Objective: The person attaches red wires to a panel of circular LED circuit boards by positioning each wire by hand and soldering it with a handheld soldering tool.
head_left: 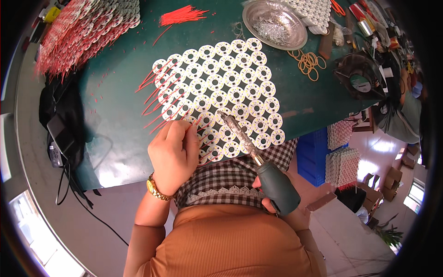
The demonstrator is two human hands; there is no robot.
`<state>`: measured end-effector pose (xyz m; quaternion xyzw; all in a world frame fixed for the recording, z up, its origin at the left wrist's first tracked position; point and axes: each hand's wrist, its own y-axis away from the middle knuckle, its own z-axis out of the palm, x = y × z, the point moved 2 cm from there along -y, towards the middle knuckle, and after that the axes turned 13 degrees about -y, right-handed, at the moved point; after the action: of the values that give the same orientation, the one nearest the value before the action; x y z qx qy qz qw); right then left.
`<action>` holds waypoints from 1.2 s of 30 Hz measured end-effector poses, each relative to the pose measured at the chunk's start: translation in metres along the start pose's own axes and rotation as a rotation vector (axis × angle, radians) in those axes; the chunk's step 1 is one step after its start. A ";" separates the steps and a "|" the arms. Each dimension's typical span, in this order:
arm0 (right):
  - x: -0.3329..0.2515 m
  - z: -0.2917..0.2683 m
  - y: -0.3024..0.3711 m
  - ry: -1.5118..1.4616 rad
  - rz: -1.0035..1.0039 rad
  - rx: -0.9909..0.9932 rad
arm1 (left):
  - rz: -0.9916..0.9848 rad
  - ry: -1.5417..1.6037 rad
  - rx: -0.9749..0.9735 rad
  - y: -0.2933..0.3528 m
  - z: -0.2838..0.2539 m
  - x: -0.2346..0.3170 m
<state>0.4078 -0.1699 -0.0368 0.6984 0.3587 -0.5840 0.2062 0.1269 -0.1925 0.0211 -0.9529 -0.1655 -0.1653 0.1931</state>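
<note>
Orange ribbed fabric [230, 244] is filling the near edge of the view, with a checked cloth with a lace trim [226, 182] lying just beyond it at the edge of the green table [115, 120]. The right hand [264, 196] is mostly hiding behind the dark green handle it is gripping, closed around a soldering iron [258, 161] whose crusted tip is reaching up and left to touch one of the round white boards. The left hand [173, 154], wearing a gold watch [154, 188] at the wrist, is curling its fingers [180, 131] narrowly, pinching a thin red wire at the lower left edge of the panel, just beside the iron's tip. The panel of round white LED boards [221, 87] is lying flat on the table straight ahead of both hands, with red wires [152, 99] fanning out from its left side. A dark bag with cables [62, 120] is hanging off the table's left edge. Farther off, a metal bowl [274, 23] is sitting beyond the panel, rubber bands [309, 62] are lying scattered to its right beside a small black fan [360, 76], a loose bundle of red wires [182, 16] is resting at the far centre, and a stack of finished wired panels [83, 27] is piling up at the far left.
</note>
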 end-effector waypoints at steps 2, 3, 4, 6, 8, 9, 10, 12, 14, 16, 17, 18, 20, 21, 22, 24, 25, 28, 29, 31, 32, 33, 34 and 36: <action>-0.002 -0.001 -0.003 -0.046 0.037 -0.022 | 0.006 -0.012 -0.012 0.000 0.000 -0.001; -0.002 -0.001 -0.004 -0.071 0.063 -0.044 | 0.016 -0.029 -0.013 0.000 0.001 -0.001; -0.003 -0.001 -0.004 -0.097 0.105 -0.083 | 0.018 -0.038 -0.021 0.000 0.001 -0.001; -0.003 0.001 -0.007 -0.085 0.072 -0.071 | 0.043 -0.072 -0.026 -0.001 0.001 -0.001; -0.004 0.008 -0.009 -0.003 -0.097 0.028 | 0.052 -0.085 -0.038 -0.001 0.000 -0.001; -0.002 0.009 -0.010 -0.009 -0.070 0.030 | 0.051 -0.086 -0.041 -0.002 0.000 -0.001; -0.001 0.009 -0.011 -0.011 -0.064 0.026 | 0.044 -0.077 -0.049 -0.002 0.000 0.000; 0.000 0.010 -0.011 0.002 -0.069 0.024 | 0.049 -0.087 -0.053 -0.002 -0.001 0.000; 0.000 0.010 -0.011 0.032 -0.090 0.018 | 0.047 -0.090 -0.059 -0.002 -0.001 0.000; -0.001 0.009 -0.012 0.082 -0.058 -0.018 | 0.051 -0.092 -0.059 -0.002 0.000 0.000; -0.001 0.009 -0.012 0.103 -0.041 -0.039 | 0.050 -0.095 -0.058 -0.002 0.000 -0.001; -0.001 0.009 -0.012 0.134 -0.041 -0.053 | 0.050 -0.097 -0.058 -0.002 0.000 -0.001; -0.001 0.009 -0.014 0.161 -0.039 -0.076 | 0.052 -0.098 -0.054 -0.002 0.001 0.000; -0.001 0.009 -0.014 0.174 -0.039 -0.074 | 0.053 -0.097 -0.049 -0.002 0.001 0.000; -0.001 0.009 -0.015 0.165 -0.040 -0.070 | 0.054 -0.097 -0.044 -0.003 0.001 0.000; -0.001 0.010 -0.015 0.147 -0.037 -0.059 | 0.045 -0.102 -0.056 -0.003 0.001 0.000; -0.001 0.010 -0.015 0.138 -0.033 -0.053 | 0.041 -0.105 -0.061 -0.004 0.001 0.000; -0.001 0.011 -0.016 0.093 -0.032 -0.020 | 0.027 -0.109 -0.089 -0.005 0.001 -0.001; -0.001 0.011 -0.016 0.072 -0.047 -0.009 | 0.027 -0.108 -0.088 -0.005 0.001 -0.001; 0.000 0.010 -0.017 0.144 -0.136 -0.027 | 0.029 -0.108 -0.086 -0.005 0.001 -0.001; 0.000 0.010 -0.018 0.171 -0.177 -0.034 | 0.032 -0.108 -0.083 -0.006 0.001 -0.001; 0.001 0.009 -0.018 0.153 -0.201 -0.024 | 0.036 -0.107 -0.080 -0.006 0.001 -0.001; 0.002 0.009 -0.017 0.129 -0.215 -0.012 | 0.032 -0.099 -0.083 -0.006 0.001 -0.001; 0.005 0.010 -0.015 0.087 -0.193 0.003 | 0.039 -0.112 -0.080 -0.006 0.001 -0.001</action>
<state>0.3901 -0.1654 -0.0416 0.6855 0.4320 -0.5709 0.1321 0.1241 -0.1868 0.0217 -0.9706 -0.1508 -0.1144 0.1486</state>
